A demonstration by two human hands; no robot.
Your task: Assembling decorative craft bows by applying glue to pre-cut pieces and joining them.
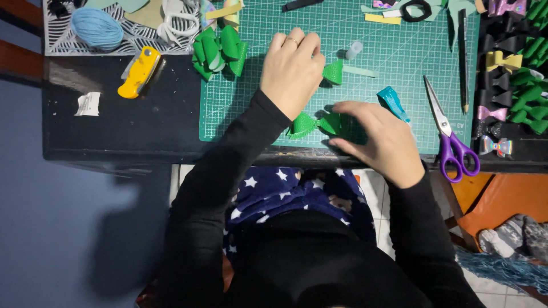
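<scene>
My left hand [292, 69] rests curled on the green cutting mat [399, 51], its fingers closed on a small green glitter bow piece [334, 72]. My right hand [381, 140] lies near the mat's front edge, fingertips pressing a second green glitter bow [308, 124]. A teal glitter strip [393, 101] lies just beyond my right hand. A thin pale green strip [361, 71] and a small clear cap [354, 49] lie right of my left hand.
Purple-handled scissors [451, 137] lie at the mat's right edge beside a pencil [464, 63]. Finished bows [514, 85] pile at the right. A green looped bow [220, 51], yellow utility knife [138, 71], blue yarn ball [97, 27] and paper scrap [88, 104] lie to the left.
</scene>
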